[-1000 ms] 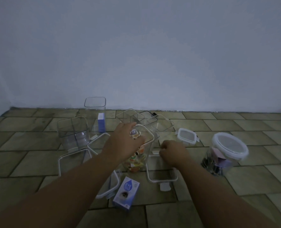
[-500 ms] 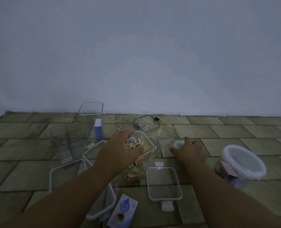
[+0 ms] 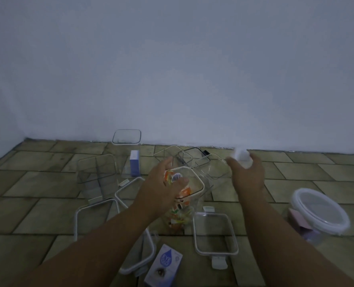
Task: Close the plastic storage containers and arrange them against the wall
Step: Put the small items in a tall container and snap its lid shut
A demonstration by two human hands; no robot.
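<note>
My left hand (image 3: 161, 189) grips the rim of a clear square container (image 3: 189, 195) filled with colourful packets, and it stands on the tiled floor. My right hand (image 3: 246, 175) is raised to its right and holds a small white lid (image 3: 242, 159), blurred by motion. Several open clear containers stand behind: one at the left (image 3: 97, 175), a tall one with a blue box (image 3: 127, 146) near the wall, and small ones (image 3: 211, 165). Loose rectangular lids lie in front, one at the right (image 3: 215, 235) and others at the left (image 3: 93, 218).
A round closed container with a white lid (image 3: 321, 210) stands at the right. A blue-and-white eye drops box (image 3: 164, 266) lies near the bottom edge. The white wall (image 3: 172, 79) meets the floor just behind the containers.
My right hand has moved from the rectangular lid over to the small white lid at the right, picked it up and lifted it. My left hand kept its hold on the packet container.
</note>
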